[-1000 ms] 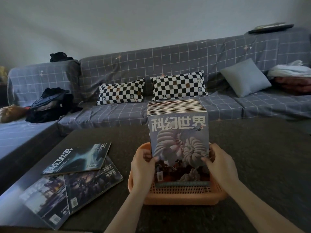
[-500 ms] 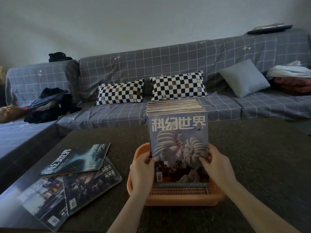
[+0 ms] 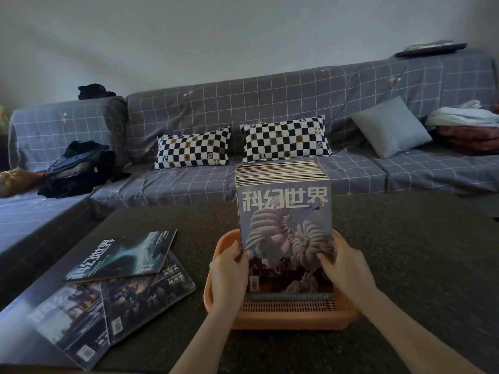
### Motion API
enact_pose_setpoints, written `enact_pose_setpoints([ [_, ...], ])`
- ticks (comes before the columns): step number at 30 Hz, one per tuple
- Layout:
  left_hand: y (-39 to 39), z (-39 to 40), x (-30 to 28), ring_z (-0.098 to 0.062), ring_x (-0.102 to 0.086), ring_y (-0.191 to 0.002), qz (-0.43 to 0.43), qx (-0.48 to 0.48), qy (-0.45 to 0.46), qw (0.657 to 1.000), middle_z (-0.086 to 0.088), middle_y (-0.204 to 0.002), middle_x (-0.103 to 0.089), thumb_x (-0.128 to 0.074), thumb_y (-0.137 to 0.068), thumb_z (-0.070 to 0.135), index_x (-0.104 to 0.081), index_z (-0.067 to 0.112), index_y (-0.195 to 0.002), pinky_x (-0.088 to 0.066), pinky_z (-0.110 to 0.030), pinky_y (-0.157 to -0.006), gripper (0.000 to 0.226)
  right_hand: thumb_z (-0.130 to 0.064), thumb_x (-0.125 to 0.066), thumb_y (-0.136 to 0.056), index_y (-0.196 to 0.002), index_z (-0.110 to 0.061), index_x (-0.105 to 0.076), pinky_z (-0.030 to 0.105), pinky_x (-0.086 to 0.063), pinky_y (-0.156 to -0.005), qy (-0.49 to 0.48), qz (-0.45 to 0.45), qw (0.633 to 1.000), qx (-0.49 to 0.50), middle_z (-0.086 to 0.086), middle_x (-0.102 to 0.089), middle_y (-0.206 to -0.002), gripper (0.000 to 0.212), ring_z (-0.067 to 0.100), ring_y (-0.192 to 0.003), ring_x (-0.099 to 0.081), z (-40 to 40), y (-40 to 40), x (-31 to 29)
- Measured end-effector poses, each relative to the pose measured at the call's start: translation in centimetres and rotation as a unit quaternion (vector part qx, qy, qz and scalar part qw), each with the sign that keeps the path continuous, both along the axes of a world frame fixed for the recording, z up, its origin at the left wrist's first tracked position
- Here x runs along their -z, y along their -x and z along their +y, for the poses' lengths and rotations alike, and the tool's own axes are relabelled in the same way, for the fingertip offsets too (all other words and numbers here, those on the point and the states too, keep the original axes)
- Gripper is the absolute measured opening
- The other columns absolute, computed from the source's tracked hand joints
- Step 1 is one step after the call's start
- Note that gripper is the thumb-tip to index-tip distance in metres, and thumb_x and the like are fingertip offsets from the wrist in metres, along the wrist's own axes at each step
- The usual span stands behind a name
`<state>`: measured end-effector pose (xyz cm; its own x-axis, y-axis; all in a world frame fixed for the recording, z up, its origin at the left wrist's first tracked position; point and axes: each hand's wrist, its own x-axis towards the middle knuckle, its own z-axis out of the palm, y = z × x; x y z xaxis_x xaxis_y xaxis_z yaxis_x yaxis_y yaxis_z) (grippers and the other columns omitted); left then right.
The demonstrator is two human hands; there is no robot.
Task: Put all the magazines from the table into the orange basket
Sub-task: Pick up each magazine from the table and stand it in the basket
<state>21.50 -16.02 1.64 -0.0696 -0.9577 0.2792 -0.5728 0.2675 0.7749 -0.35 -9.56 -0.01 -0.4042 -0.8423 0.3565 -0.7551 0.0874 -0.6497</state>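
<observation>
An orange basket [image 3: 294, 318] sits on the dark table [image 3: 410, 260] in front of me. A thick stack of magazines [image 3: 285, 211] stands upright in it, front cover facing me. My left hand [image 3: 229, 268] grips the stack's left edge and my right hand [image 3: 343, 268] grips its right edge. To the left, three magazines lie flat on the table: a dark teal one [image 3: 121, 256] on top, one [image 3: 151, 295] under it, and a third [image 3: 67, 322] nearest the front edge.
A grey checked sofa [image 3: 270, 109] runs behind and along the left of the table, with two checkered pillows [image 3: 193, 148], a grey cushion [image 3: 391, 128], dark clothes [image 3: 78, 168] at left and folded laundry [image 3: 461, 117] at right.
Both hands have slid slightly up the sides of the upright stack. The stack and the flat magazines have stayed where they were.
</observation>
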Motion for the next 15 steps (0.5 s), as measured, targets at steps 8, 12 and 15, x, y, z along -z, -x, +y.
enact_pose_setpoints([
  [8,-1.0,0.4,-0.1,-0.003,-0.064,-0.069,-0.023,-0.032,0.000,0.999,0.010,-0.085,-0.069,-0.053,-0.096,0.041,-0.058,0.028,-0.125,-0.050,-0.022,-0.055,0.032,-0.027,-0.068,-0.083,-0.130,-0.014,-0.045,0.021,-0.049,-0.070,0.028,-0.098,0.994,0.040,-0.001,-0.065,-0.107,0.054,0.014,-0.092,-0.064,0.9,0.1,-0.8],
  [12,-1.8,0.6,-0.6,-0.010,-0.065,-0.093,-0.030,-0.044,0.005,0.999,0.005,-0.115,-0.069,-0.050,-0.096,0.042,-0.050,0.027,-0.139,-0.055,-0.031,-0.076,0.045,-0.029,-0.071,-0.079,-0.094,-0.018,-0.052,0.018,-0.041,-0.054,0.078,-0.043,0.994,0.070,-0.008,-0.056,-0.079,0.026,0.004,-0.069,-0.055,1.6,-0.8,-1.4],
  [15,-2.2,0.9,-0.9,-0.006,-0.062,-0.092,-0.024,-0.043,0.012,0.999,0.007,-0.115,-0.068,-0.050,-0.097,0.041,-0.055,0.029,-0.134,-0.053,-0.028,-0.075,0.040,-0.027,-0.070,-0.080,-0.088,-0.021,-0.053,0.014,-0.042,-0.056,0.104,-0.017,0.994,0.013,-0.009,-0.054,-0.081,0.020,0.002,-0.070,-0.054,1.9,-2.1,-2.0],
])
